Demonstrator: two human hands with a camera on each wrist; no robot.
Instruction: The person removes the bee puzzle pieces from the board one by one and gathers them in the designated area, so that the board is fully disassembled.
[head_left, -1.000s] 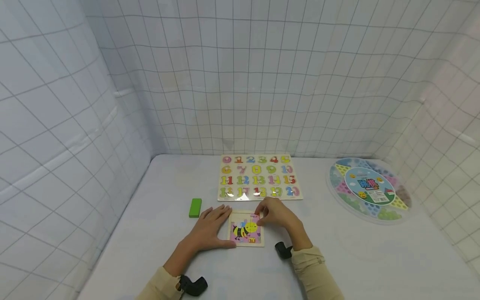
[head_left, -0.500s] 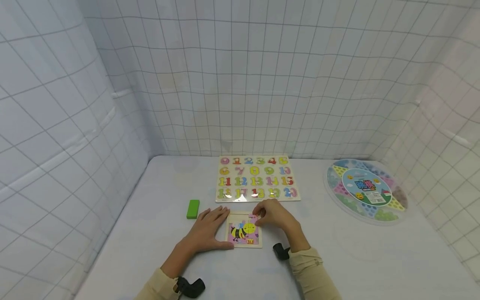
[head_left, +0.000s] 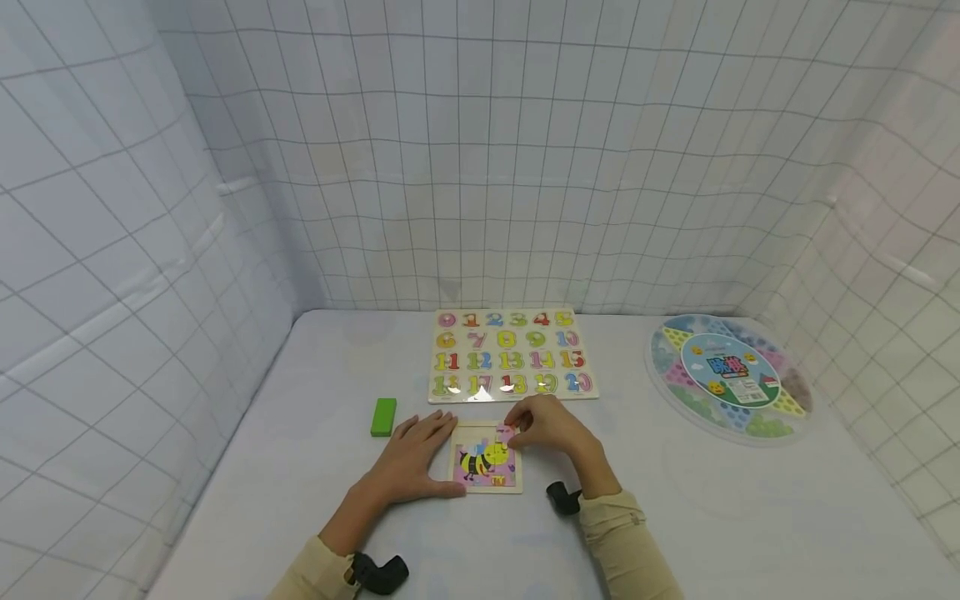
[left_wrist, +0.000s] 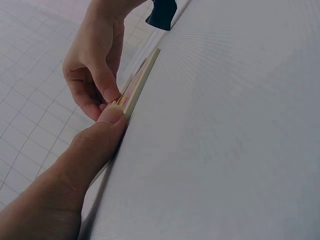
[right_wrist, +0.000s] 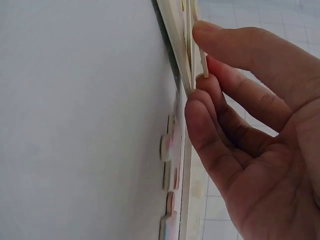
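Note:
A small square jigsaw puzzle (head_left: 480, 463) of a yellow and black bee on pink lies in a pale wooden frame (head_left: 489, 490). At its upper right corner my right hand (head_left: 551, 429) pinches a thin pink puzzle piece (head_left: 504, 433) between thumb and fingers. The piece (right_wrist: 202, 60) shows edge-on and tilted in the right wrist view. My left hand (head_left: 412, 462) lies spread at the frame's left side, fingertips by the upper left corner. Its thumb (left_wrist: 111, 115) rests on the near edge of the frame. The left palm hides part of the frame's left side.
A number puzzle board (head_left: 513, 354) lies just beyond the small frame. To the left is a green block (head_left: 383, 417). A round clear-rimmed game board (head_left: 729, 375) lies at the far right. Gridded white cloth walls (head_left: 465, 167) stand round the table.
My right fingers have shifted the pinched piece very slightly, and more of its pink face shows now. The left hand stays on the frame. The head view has moved a little.

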